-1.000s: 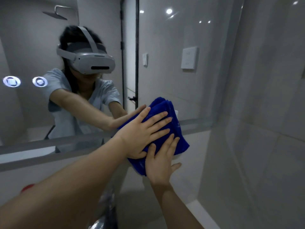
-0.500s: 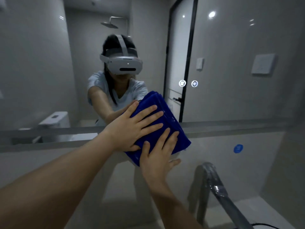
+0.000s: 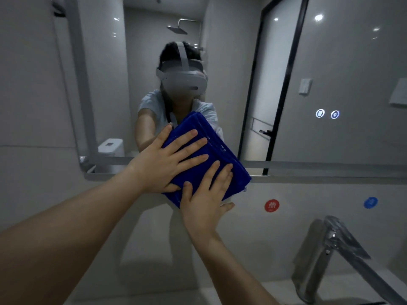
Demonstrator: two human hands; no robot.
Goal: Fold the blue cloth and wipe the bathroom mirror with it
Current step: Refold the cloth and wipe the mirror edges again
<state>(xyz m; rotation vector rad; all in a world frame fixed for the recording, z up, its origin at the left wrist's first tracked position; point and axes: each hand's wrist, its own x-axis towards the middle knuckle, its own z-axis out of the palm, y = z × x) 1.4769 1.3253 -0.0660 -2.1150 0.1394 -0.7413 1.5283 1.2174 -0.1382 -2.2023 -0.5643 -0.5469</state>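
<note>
bathroom mirror (image 3: 330, 84), folded blue cloth (image 3: 211, 155) at its lower edge, left hand (image 3: 163, 164) and right hand (image 3: 204, 201) flat on it

The folded blue cloth (image 3: 211, 150) is pressed flat against the mirror (image 3: 330, 73) by both hands, left hand (image 3: 164, 164) spread up top, right hand (image 3: 204, 201) lower down, chrome faucet (image 3: 330, 256) nearby.

A pale counter (image 3: 275, 289) runs along the bottom under the wall. A chrome faucet (image 3: 326, 258) stands on it at the right, its spout slanting down toward the lower right corner (the basin itself is out of sight). The remaining visible counter top is bare.
</note>
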